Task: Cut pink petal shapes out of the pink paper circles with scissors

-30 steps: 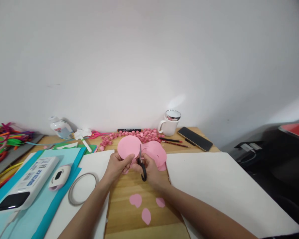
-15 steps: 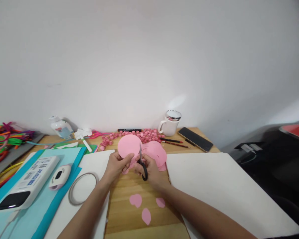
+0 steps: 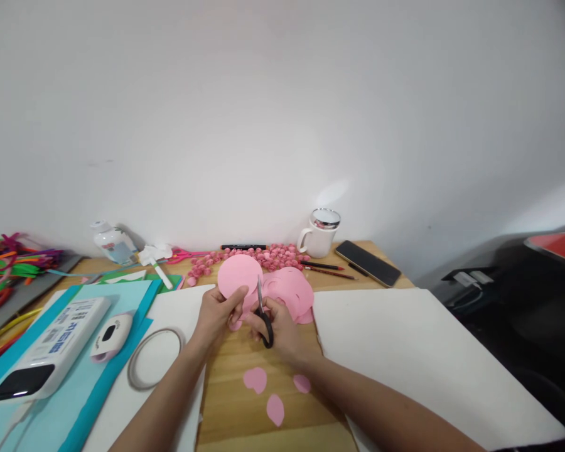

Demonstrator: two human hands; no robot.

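My left hand [image 3: 219, 312] pinches a round pink paper disc [image 3: 239, 275] by its lower edge, thumb on top. Black-handled scissors [image 3: 266, 329] are in my right hand [image 3: 279, 325], blades pointing up along the disc's right edge. Whether the blades touch the paper I cannot tell. Behind and right of the scissors lies a pile of pink paper circles [image 3: 295, 290], some with lines on them. Nearer to me on the wooden table [image 3: 235, 408] lie three small pink paper pieces, one a petal shape [image 3: 275, 410].
Pink rolled paper buds [image 3: 282, 256] spread along the back. A white mug [image 3: 319, 235], a phone [image 3: 368, 263] and pencils [image 3: 327, 271] stand or lie at the right rear. Left are a tape roll [image 3: 155, 358], a power bank [image 3: 51, 345] and a bottle [image 3: 114, 242]. White boards [image 3: 419, 351] flank the table.
The scissors have shifted slightly left and turned more upright with my right hand. The pink disc has moved a little left in my left hand. The small pieces lie as before.
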